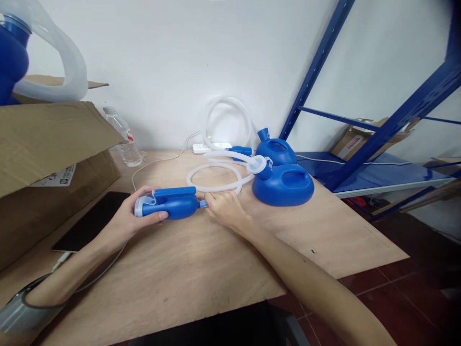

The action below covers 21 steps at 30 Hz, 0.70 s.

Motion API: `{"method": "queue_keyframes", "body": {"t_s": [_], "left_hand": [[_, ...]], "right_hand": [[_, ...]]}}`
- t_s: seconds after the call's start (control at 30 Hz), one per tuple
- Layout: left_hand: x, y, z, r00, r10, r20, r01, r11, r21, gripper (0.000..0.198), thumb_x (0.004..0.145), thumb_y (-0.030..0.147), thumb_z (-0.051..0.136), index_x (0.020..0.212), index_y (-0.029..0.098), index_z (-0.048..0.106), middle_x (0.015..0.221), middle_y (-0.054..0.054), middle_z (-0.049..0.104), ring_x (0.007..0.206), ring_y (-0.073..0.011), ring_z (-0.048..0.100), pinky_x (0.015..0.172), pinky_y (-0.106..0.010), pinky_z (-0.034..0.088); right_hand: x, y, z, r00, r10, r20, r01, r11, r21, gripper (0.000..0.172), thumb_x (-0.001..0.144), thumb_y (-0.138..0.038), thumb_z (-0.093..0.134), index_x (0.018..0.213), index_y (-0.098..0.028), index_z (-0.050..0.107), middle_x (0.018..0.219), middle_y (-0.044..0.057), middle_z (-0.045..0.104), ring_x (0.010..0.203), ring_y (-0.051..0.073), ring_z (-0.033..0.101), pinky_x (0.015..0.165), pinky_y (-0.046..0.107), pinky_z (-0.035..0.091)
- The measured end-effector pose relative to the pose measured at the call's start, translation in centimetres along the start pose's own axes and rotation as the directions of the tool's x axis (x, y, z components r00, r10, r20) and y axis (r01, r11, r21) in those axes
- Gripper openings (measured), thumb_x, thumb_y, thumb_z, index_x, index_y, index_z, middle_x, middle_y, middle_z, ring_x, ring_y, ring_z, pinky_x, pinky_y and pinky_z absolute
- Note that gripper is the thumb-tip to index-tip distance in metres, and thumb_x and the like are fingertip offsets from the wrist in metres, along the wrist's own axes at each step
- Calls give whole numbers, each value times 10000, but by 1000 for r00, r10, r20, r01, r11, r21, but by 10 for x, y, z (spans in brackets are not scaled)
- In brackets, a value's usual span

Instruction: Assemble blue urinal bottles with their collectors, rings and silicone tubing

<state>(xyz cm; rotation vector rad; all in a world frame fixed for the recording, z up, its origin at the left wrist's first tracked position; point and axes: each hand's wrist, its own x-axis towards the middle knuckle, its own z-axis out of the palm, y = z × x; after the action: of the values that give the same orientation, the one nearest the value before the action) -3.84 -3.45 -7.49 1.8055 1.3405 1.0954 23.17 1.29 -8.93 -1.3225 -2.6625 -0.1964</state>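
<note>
My left hand is wrapped around a blue plastic handpiece with a clear cap at its left end, held just above the wooden table. My right hand pinches the narrow blue tip at the handpiece's right end, where a clear flexible tube loops away. That tube runs to a blue plastic container with a white cap. A second blue container with its own coiled tube stands just behind it.
A large open cardboard box fills the left side, with a blue and clear part above it. A black phone, a water bottle and a white power strip lie on the table. Blue metal shelving stands right.
</note>
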Motion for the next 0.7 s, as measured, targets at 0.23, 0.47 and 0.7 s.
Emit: {"method": "queue_keyframes", "body": {"t_s": [0.23,0.47,0.7], "left_hand": [[-9,4,10,984,81,-160,-54,985,167,534,706,604,857,1015,272,575,920,9,687,713,-201,674,596,-310,576],[-17,-4,17,906,409,-111,-366,886,284,511,811,526,828,1134,246,548,1149,-80,726,1056,-292,741,890,-456,625],[-23,-23,9,800,588,124,-573,685,449,381,935,420,682,1287,299,599,1277,-90,736,1088,-285,757,843,-403,641]], "right_hand": [[0,-7,-10,993,93,67,-95,995,23,379,1035,-236,438,1272,-169,726,1078,148,809,964,309,759,717,346,439],[-2,-7,-14,990,120,76,-123,992,37,331,983,-231,496,1184,-211,758,1019,127,821,916,300,765,686,332,437],[1,-7,-8,993,96,70,-97,995,5,370,1047,-267,426,1054,-176,785,1017,143,821,917,297,772,677,339,438]]}}
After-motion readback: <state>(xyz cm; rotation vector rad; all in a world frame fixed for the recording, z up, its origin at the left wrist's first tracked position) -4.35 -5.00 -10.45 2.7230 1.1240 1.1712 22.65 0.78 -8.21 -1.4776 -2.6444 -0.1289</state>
